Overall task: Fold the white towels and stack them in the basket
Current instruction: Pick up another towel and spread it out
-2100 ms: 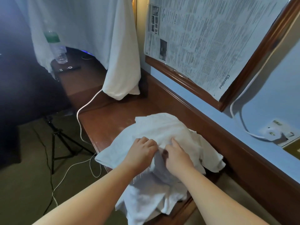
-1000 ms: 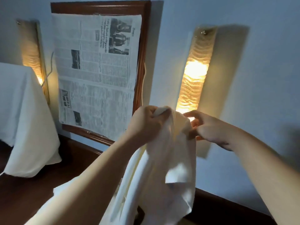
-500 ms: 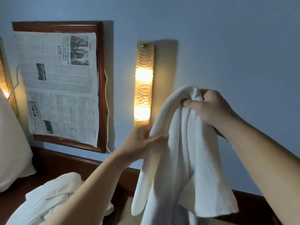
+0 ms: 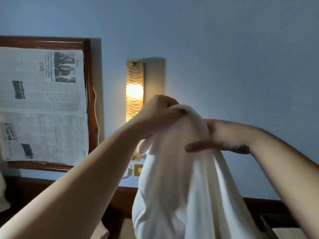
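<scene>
Dim room, warm glow from wall lamp [image 4: 134, 90]; towel [image 4: 181, 178] motion-blurred, wide-angle bend at edges

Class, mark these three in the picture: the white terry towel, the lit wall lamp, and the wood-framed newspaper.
white terry towel [image 4: 181, 187]: head view, on its hanging front.
lit wall lamp [image 4: 134, 90]: head view, on its glowing middle.
wood-framed newspaper [image 4: 43, 104]: head view, on the printed page.

The left hand [image 4: 159, 112] grips the top edge of a hanging white towel [image 4: 181, 178] while the right hand [image 4: 209, 137] pinches it just beside, before a blue wall with a lit wall lamp [image 4: 134, 88] and framed newspaper [image 4: 43, 102] at left.
</scene>
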